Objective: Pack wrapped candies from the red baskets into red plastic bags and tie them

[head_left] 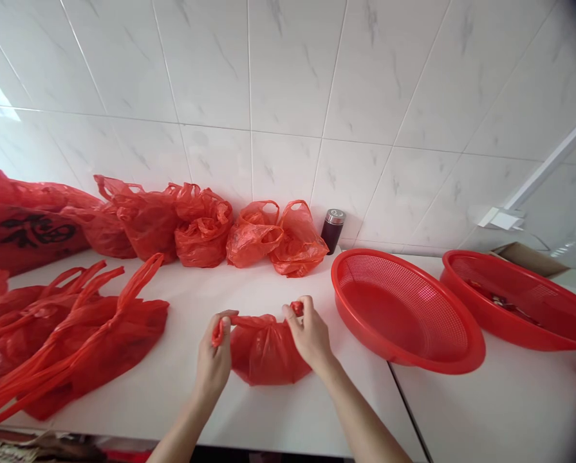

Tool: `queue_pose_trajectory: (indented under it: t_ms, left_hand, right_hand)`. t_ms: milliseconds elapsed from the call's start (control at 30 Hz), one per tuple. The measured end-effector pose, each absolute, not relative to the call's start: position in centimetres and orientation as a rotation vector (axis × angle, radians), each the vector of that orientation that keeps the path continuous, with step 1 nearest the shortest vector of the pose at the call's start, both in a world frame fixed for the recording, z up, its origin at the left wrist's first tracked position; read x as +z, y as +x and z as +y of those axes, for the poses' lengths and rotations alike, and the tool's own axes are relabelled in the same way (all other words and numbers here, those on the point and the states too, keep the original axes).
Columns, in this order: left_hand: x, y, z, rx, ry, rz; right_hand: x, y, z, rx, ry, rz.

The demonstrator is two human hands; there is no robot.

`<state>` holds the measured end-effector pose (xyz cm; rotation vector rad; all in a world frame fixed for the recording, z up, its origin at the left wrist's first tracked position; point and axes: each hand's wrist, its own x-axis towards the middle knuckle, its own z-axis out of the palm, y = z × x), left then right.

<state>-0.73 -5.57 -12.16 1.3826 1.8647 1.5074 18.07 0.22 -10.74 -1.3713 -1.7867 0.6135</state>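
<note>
Probably knotting red bag point(271, 357) on white table point(184, 344), left of red basket point(398, 312). Pinching one twisted end point(217, 333) in left hand point(213, 361), another in right hand point(311, 335), well apart. Likely calls for even outward pull.

Thin, crinkly plastic on the gathered carrier bag point(271, 363) at near centre, glossy where it stretches! Right of it, a smooth, shiny plastic colander point(403, 315); beyond, a flask point(333, 233) wearing a metallic-looking lid, then glossy, marble-patterned wall tiles point(288, 77) behind.
</note>
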Motion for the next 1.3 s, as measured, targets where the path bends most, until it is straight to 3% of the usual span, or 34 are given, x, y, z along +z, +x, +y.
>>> queue_pose_trajectory:
  t_ms: [167,700,1000,1300]
  left_hand:
    - [-13.4,1.4,-4.0,1.247,1.477,1.968]
    - [-13.6,-2.2,-1.1,0.494,1.671,2.252]
    - [-13.5,-1.7,-1.8,0.592,1.819,2.259]
    - [-13.7,1.1,-1.9,0.633,1.737,2.092]
  right_hand:
    - [-13.0,15.9,-1.4,0.374,-1.376,-1.887]
    - [-15.6,18.2,4.7,0.504,-1.417,-1.950]
    - [-13.6,18.1,4.6,0.661,-1.574,-1.966]
    - [-15.0,16.7,2.5,0.534,-1.579,-2.091]
